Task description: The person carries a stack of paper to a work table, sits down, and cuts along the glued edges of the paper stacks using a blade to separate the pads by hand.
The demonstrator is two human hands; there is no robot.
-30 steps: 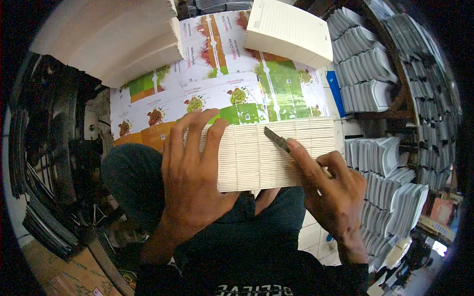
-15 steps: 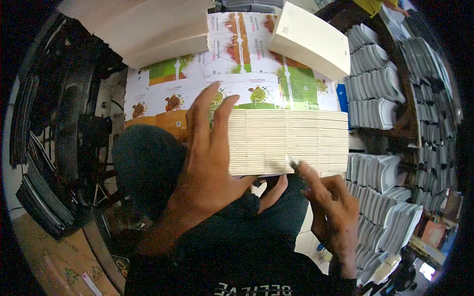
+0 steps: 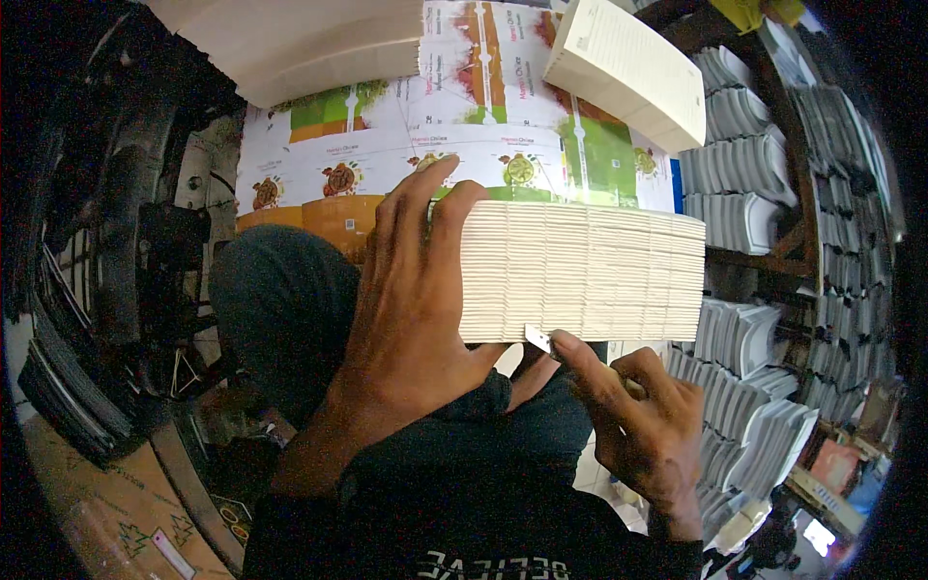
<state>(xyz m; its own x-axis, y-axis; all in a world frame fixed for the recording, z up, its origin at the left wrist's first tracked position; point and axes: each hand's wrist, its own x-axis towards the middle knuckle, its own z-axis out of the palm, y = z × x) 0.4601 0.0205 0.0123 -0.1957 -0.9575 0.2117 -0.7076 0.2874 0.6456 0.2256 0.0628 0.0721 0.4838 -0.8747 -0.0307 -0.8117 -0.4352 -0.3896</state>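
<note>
Just right of the left knee (image 3: 280,300), the left hand (image 3: 411,290) is clamped over one end of the paper stack (image 3: 590,266); at its near edge, a blade (image 3: 538,337) is pinched by the right hand (image 3: 643,406). Tbh, that left thumb (image 3: 488,360) could get nicked if the blade's pushed too hard.

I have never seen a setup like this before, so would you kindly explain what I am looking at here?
Certainly. There is no machine, only a person's two bare hands, seen from a wide fisheye camera worn on the head and looking down, so straight edges bend. The left hand holds the left end of a stack of cream paper. The right hand holds a small blade at the stack's near edge. Beyond, printed sheets in white, green and orange form the surface, with a large cream paper block on the left and a smaller one on the right.
</note>
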